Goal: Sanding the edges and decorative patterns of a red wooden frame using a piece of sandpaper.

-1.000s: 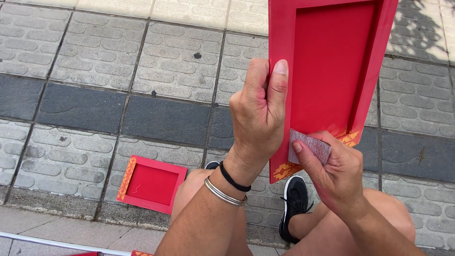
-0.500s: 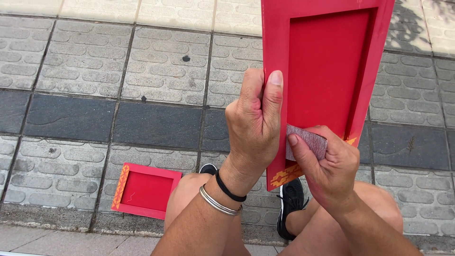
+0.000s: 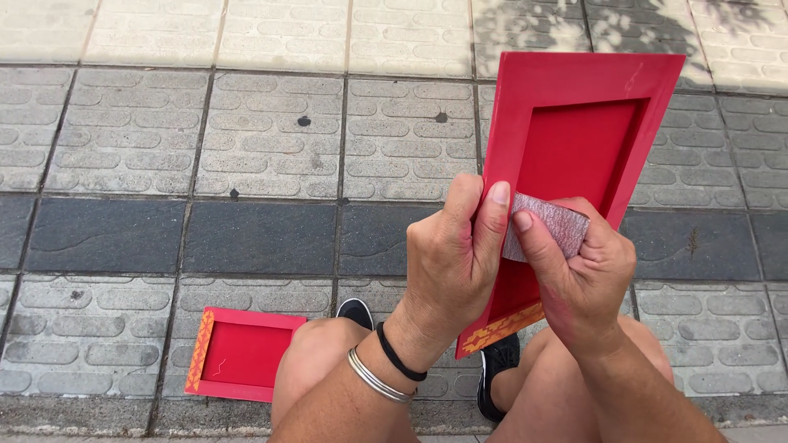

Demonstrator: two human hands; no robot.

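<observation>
Red frames, two. Larger red frame point(image 3: 574, 156): recessed panel at centre, raised border, strip of gold pattern along the lower edge; held up tilted above the knees, upper end leaning away to the right. Smaller red frame point(image 3: 245, 354): same make, gold strip on its left edge; lay flat on the pavement, left of the left knee, well apart from both hands.

Sandpaper piece point(image 3: 548, 227), one: grey, folded, pressed against the lower part of the larger frame's panel.

Hands, two. Left hand point(image 3: 450, 261): clamped on the larger frame's left border, thumb on the front face, fingers wrapped behind. Right hand point(image 3: 581, 275): closed on the sandpaper, thumb on top, fingers curled under; just beside the left thumb, nearly touching. Frame thus between and above both hands, sandpaper at their meeting point.

Wrist items, left wrist, two: silver bangle point(image 3: 376, 377) and black band point(image 3: 399, 358).

Black shoes, two: one point(image 3: 356, 312) visible between the knees, one point(image 3: 497, 361) below the frame's lower edge.

Surface: outdoor pavement point(image 3: 131, 131) of grey textured paving blocks, one darker band across the middle, pale tiles at the far edge with leaf shadow at top right. Daylight.
</observation>
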